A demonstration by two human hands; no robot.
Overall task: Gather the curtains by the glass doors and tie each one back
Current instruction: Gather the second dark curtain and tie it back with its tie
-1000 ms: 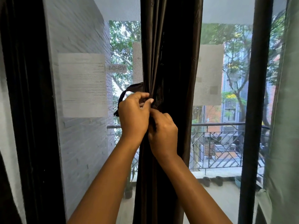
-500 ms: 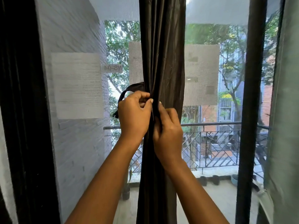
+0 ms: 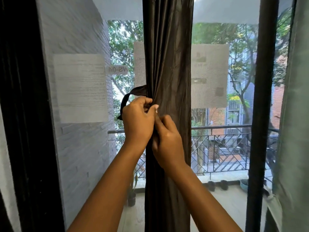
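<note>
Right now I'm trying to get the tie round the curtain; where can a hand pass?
Open glass lies right of the dark curtain, up to the door frame. Left is crowded: the tie-back loop, left hand and right hand bunch together.

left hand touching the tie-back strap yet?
Touching. In the head view the left hand is closed on the dark tie-back strap, which loops out from the gathered dark curtain and disappears behind the fist.
</note>
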